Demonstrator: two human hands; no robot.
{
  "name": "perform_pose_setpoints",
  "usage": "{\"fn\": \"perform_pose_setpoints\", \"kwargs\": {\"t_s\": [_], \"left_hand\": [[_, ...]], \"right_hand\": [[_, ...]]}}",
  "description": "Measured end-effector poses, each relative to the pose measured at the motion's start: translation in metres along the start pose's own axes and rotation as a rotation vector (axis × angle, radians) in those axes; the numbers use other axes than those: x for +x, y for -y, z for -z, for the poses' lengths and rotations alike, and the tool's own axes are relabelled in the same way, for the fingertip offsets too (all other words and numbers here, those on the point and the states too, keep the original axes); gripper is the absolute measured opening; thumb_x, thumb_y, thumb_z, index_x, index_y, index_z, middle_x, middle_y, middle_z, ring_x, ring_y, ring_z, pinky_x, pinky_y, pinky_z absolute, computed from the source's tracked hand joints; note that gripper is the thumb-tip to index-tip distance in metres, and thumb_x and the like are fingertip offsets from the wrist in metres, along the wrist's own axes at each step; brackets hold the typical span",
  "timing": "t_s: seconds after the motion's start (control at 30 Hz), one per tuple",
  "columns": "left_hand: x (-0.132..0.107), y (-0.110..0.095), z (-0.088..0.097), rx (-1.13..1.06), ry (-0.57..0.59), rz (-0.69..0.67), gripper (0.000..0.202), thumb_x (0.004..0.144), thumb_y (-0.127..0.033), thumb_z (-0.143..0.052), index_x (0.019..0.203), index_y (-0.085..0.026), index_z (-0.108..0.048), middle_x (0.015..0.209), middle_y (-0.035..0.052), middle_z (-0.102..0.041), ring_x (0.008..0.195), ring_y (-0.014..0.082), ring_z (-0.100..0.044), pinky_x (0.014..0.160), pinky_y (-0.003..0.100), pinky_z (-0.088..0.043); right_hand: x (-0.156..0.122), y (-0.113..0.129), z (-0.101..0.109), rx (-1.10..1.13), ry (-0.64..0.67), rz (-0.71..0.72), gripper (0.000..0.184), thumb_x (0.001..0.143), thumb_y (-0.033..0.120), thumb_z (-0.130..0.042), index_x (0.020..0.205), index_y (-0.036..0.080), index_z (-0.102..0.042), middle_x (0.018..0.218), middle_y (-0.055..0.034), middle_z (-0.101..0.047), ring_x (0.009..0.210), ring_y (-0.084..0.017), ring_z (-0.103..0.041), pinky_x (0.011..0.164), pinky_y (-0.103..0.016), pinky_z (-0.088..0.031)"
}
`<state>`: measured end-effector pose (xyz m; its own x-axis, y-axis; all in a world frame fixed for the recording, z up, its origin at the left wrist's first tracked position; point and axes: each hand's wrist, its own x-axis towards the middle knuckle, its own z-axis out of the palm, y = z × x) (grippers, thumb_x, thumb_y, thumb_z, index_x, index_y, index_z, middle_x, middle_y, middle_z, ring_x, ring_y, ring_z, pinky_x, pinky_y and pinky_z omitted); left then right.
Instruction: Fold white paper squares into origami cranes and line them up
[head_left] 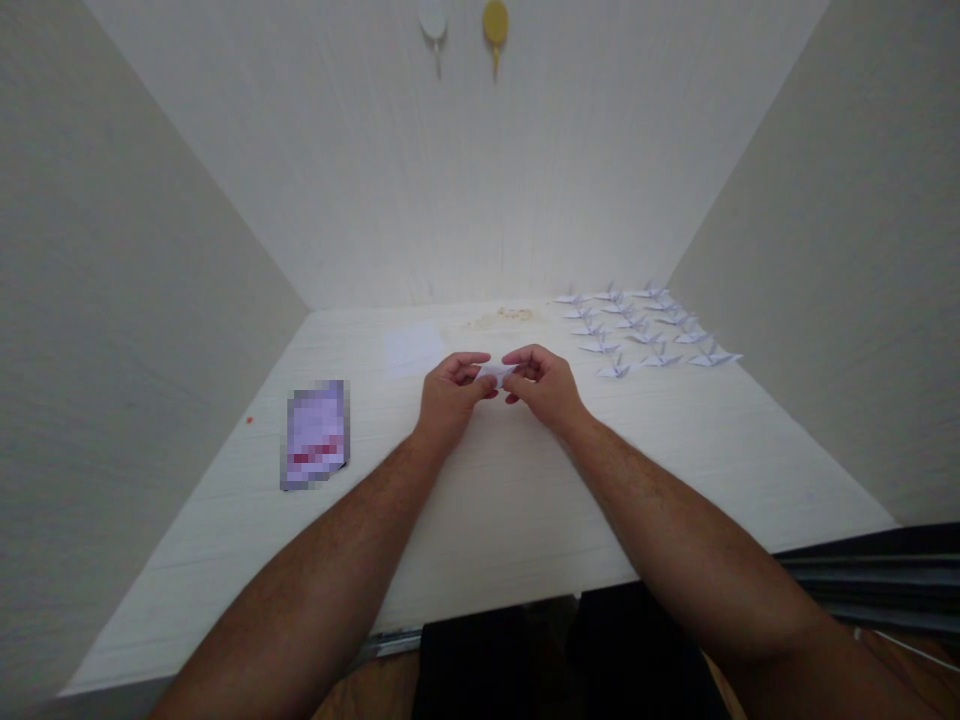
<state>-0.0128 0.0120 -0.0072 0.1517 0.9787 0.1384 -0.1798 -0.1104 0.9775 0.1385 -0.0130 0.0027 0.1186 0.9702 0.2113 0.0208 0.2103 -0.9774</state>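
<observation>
A small piece of folded white paper [495, 374] is held just above the middle of the table, between my two hands. My left hand [455, 388] pinches its left end with the thumb in front, index finger curled above. At the right end, my right hand [546, 385] grips it the same way, fingers bent behind. The fingertips partly cover the paper, so its exact folds cannot be made out. Beyond my left hand lies a flat stack or sheet of white paper [412, 348]. Several white origami cranes [628, 325] stand in rows beyond my right hand.
A pixelated purple packet or screen [316, 435] lies on the white table [495, 520] at the left, near a small red spot [250, 420]. Walls enclose the back and both sides. Two hooks, one white [433, 22] and one yellow [495, 25], hang on the back wall.
</observation>
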Motion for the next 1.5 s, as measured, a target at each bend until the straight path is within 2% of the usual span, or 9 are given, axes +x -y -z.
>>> {"fn": "perform_pose_setpoints", "kwargs": {"t_s": [0.27, 0.43, 0.53, 0.63, 0.8, 0.97, 1.1, 1.33, 1.5], "left_hand": [[0.0012, 0.0028, -0.0014, 0.002, 0.041, 0.029, 0.036, 0.061, -0.029, -0.085, 0.090, -0.015, -0.069, 0.074, 0.0022, -0.072, 0.064, 0.0137, -0.067, 0.063, 0.028, -0.056], [0.0042, -0.0032, -0.0004, -0.255, -0.069, 0.134, 0.037, 0.055, -0.022, -0.086, 0.084, -0.017, -0.063, 0.071, -0.0024, -0.068, 0.061, 0.0100, -0.063, 0.055, 0.021, -0.051], [0.0049, -0.0049, 0.0003, -0.358, -0.039, 0.173, 0.037, 0.054, -0.020, -0.086, 0.082, -0.018, -0.061, 0.066, -0.0051, -0.063, 0.060, 0.0094, -0.062, 0.057, 0.022, -0.052], [0.0042, -0.0040, 0.0006, -0.377, 0.021, 0.176, 0.036, 0.056, -0.019, -0.086, 0.081, -0.018, -0.060, 0.069, -0.0047, -0.063, 0.063, 0.0097, -0.062, 0.063, 0.024, -0.054], [0.0034, -0.0014, 0.0008, -0.353, 0.072, 0.133, 0.035, 0.058, -0.022, -0.086, 0.081, -0.018, -0.060, 0.078, -0.0024, -0.067, 0.071, 0.0111, -0.065, 0.070, 0.028, -0.055], [0.0030, 0.0021, -0.0010, -0.235, 0.069, 0.061, 0.041, 0.061, -0.023, -0.086, 0.096, -0.022, -0.064, 0.076, -0.0030, -0.068, 0.068, 0.0107, -0.063, 0.069, 0.027, -0.053], [0.0033, 0.0043, -0.0020, -0.121, 0.042, -0.023, 0.035, 0.063, -0.025, -0.084, 0.094, -0.019, -0.068, 0.086, 0.0015, -0.071, 0.073, 0.0120, -0.063, 0.069, 0.028, -0.052], [0.0023, 0.0022, -0.0013, -0.006, -0.005, -0.096, 0.034, 0.071, -0.028, -0.077, 0.102, -0.017, -0.070, 0.079, 0.0015, -0.069, 0.063, 0.0103, -0.060, 0.061, 0.026, -0.051], [-0.0004, -0.0024, -0.0037, 0.046, -0.041, -0.112, 0.040, 0.066, -0.024, -0.077, 0.104, -0.020, -0.064, 0.097, 0.0020, -0.070, 0.063, 0.0113, -0.064, 0.054, 0.025, -0.053]], "right_hand": [[0.0007, -0.0003, 0.0011, -0.036, -0.058, 0.038, 0.016, 0.074, 0.033, -0.069, 0.076, 0.018, -0.063, 0.057, 0.0024, -0.063, 0.048, -0.011, -0.058, 0.046, -0.023, -0.047], [-0.0005, -0.0047, -0.0005, -0.024, 0.008, 0.000, 0.023, 0.069, 0.034, -0.073, 0.083, 0.019, -0.062, 0.065, 0.0025, -0.064, 0.054, -0.012, -0.059, 0.049, -0.025, -0.051], [-0.0023, -0.0060, -0.0019, -0.135, 0.027, 0.043, 0.019, 0.070, 0.032, -0.072, 0.081, 0.019, -0.063, 0.066, 0.0014, -0.066, 0.055, -0.011, -0.059, 0.051, -0.024, -0.049], [-0.0035, -0.0040, -0.0029, -0.144, 0.007, 0.075, 0.015, 0.072, 0.031, -0.071, 0.078, 0.019, -0.064, 0.065, 0.0009, -0.066, 0.056, -0.011, -0.060, 0.054, -0.024, -0.049], [-0.0037, -0.0003, -0.0029, -0.129, -0.006, 0.089, 0.012, 0.074, 0.029, -0.069, 0.078, 0.019, -0.064, 0.063, 0.0014, -0.066, 0.055, -0.012, -0.061, 0.056, -0.025, -0.050], [-0.0055, 0.0024, -0.0026, -0.220, -0.014, 0.145, 0.013, 0.077, 0.032, -0.069, 0.079, 0.020, -0.065, 0.071, -0.0003, -0.070, 0.060, -0.013, -0.063, 0.058, -0.026, -0.051], [-0.0060, 0.0036, -0.0021, -0.283, -0.027, 0.184, 0.011, 0.080, 0.031, -0.067, 0.081, 0.020, -0.066, 0.072, -0.0002, -0.070, 0.061, -0.013, -0.064, 0.060, -0.027, -0.051], [-0.0051, 0.0013, -0.0008, -0.348, -0.066, 0.192, 0.011, 0.082, 0.031, -0.065, 0.085, 0.021, -0.067, 0.074, -0.0010, -0.072, 0.066, -0.014, -0.066, 0.064, -0.027, -0.052], [-0.0051, 0.0004, -0.0013, -0.328, -0.064, 0.174, 0.011, 0.082, 0.031, -0.065, 0.086, 0.020, -0.066, 0.074, -0.0008, -0.071, 0.065, -0.013, -0.066, 0.064, -0.027, -0.052]]}}
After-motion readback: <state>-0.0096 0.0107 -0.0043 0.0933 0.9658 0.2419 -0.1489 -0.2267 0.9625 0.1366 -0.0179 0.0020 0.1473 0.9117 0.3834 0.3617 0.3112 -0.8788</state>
